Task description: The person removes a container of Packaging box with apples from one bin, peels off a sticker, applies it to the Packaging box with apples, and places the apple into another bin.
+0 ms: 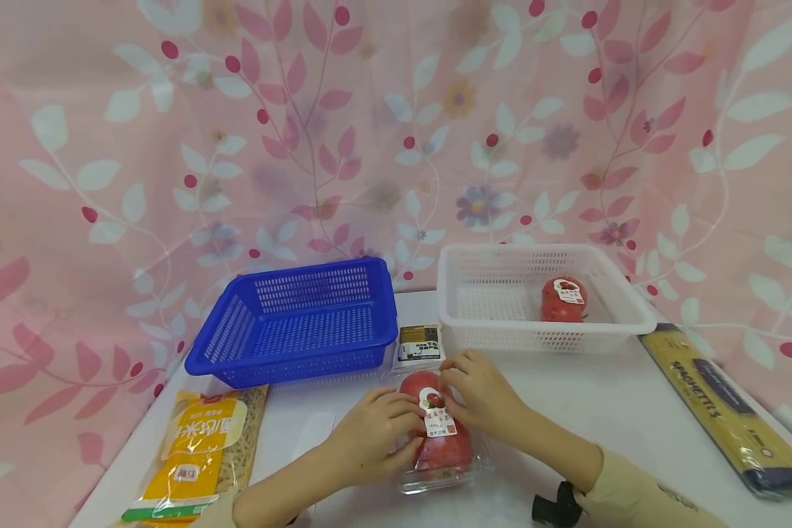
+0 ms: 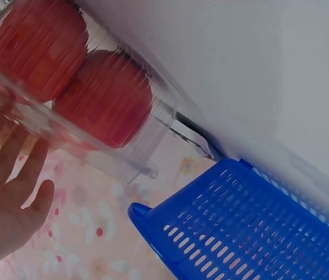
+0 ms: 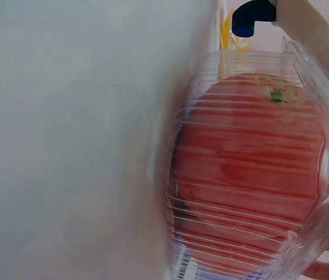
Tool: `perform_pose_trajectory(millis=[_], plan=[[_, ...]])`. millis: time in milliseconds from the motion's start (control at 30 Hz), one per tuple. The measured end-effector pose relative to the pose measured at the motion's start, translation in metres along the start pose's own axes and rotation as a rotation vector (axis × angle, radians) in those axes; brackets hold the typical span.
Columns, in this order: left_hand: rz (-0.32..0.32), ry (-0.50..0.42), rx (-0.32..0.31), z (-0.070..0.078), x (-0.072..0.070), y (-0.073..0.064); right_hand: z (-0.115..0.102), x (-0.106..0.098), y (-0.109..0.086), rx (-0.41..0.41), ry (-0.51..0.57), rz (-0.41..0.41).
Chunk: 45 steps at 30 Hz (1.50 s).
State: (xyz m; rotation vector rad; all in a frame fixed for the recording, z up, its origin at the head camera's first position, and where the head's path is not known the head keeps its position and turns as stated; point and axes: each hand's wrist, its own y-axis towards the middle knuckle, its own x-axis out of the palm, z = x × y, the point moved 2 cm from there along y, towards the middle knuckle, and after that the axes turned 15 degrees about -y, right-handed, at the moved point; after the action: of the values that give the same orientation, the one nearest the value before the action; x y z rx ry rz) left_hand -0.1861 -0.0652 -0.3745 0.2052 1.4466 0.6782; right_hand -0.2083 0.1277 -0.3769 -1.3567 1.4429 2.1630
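A clear plastic clamshell box (image 1: 435, 480) stands on the white table before me, with round red fruits (image 1: 444, 453) inside and a white label on its lid. My left hand (image 1: 376, 434) touches the lid from the left, its fingertips beside the label. From the right, my right hand (image 1: 478, 389) rests bent fingers on the lid's upper part. Two red fruits (image 2: 103, 96) show through the box wall in the left wrist view, with my fingers spread beside the lid. The right wrist view shows one fruit (image 3: 249, 169) up close; the right hand is mostly hidden there.
A blue basket (image 1: 303, 359) stands at the back left. The white basket (image 1: 541, 336) at the back right holds another labelled red pack (image 1: 563, 301). A small packet (image 1: 419, 343) lies between them. A yellow pasta bag (image 1: 201, 447) lies left, a spaghetti pack (image 1: 726, 403) right.
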Motion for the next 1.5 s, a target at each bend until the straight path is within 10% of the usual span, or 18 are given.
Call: perform_pose_trajectory(millis=[200,433,1000,1500], plan=[[0.064,-0.021,-0.102,-0.004,0.007,-0.003,-0.004,0.002,-0.005,-0.109,0.037,0.077],[-0.070,0.083,-0.266,0.002,0.017,-0.004,-0.017,-0.002,-0.014,-0.153,0.098,-0.013],[-0.282,0.097,-0.224,0.012,0.019,-0.019,-0.022,-0.016,-0.041,-0.285,-0.015,-0.261],[-0.229,0.075,-0.101,0.020,0.016,-0.020,-0.016,-0.025,-0.054,-0.393,0.009,-0.224]])
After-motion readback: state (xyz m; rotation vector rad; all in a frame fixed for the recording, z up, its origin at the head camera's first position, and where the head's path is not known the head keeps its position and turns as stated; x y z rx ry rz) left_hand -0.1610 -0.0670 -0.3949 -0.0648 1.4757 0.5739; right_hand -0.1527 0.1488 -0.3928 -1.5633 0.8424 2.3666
